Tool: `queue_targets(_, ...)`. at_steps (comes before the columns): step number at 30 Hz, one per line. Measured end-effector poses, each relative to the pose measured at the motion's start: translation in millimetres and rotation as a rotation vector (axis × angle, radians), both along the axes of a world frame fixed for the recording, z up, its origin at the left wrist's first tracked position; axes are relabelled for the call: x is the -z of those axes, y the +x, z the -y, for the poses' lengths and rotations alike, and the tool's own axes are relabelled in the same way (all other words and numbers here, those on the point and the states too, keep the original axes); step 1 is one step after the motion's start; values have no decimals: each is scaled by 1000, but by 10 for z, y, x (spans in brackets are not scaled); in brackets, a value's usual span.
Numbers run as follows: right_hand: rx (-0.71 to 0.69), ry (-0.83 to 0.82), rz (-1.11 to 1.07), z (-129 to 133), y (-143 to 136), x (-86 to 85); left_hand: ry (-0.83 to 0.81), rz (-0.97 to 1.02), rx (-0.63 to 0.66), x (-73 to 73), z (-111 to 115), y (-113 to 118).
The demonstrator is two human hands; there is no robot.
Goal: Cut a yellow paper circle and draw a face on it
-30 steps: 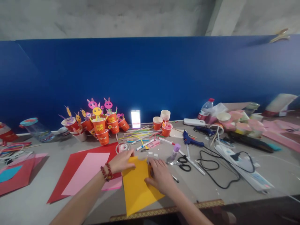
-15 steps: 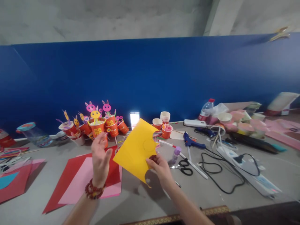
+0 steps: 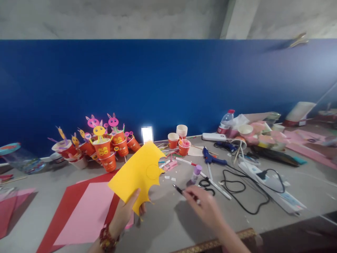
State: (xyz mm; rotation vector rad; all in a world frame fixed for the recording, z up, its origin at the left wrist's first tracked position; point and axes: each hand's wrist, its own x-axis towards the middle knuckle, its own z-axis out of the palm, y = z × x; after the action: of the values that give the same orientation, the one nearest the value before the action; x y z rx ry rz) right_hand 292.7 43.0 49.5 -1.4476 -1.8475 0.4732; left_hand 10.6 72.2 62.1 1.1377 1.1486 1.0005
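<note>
My left hand grips a sheet of yellow paper by its lower edge, thumb on top, fingers behind. Curved bites are cut out of the sheet's right side, and a drawn circle shows near that edge. In my right hand is a dark pen, its tip pointing left toward the paper but apart from it. Just beyond that hand stand a purple-capped glue stick and black-handled scissors, partly hidden by the hand. Red and pink paper lies under and left of my left hand.
Red cups with pink and yellow rabbit figures stand at the back left. A blue glue gun, its black cable and a white power strip lie to the right. A water bottle stands behind them.
The yellow paper has passed from my right hand to my left and moved lower left. My right hand has moved right and now holds the pen. The view has shifted slightly.
</note>
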Motion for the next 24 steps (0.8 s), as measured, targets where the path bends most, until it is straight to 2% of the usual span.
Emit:
queue_targets(2, 159, 61, 211, 35, 424, 134, 7, 35, 22, 25, 14, -13)
queue_targets(4, 239, 123, 421, 31, 725, 287, -6, 52, 17, 74, 32, -11)
queue_targets(7, 140, 178, 604, -9, 925, 468, -52, 39, 25, 139, 64, -10)
queue_targets(10, 68, 172, 665, -53, 959, 539, -91, 52, 36, 162, 126, -43)
queue_targets(14, 33, 105, 707, -110, 975, 502, -113, 77, 10, 141, 256, -96)
queue_targets(18, 17, 21, 675, -145, 980, 396, -150, 107, -89, 144, 386, -107)
queue_targets(24, 47, -17, 505, 39, 915, 179, -272, 267, -293, 288, 473, -60)
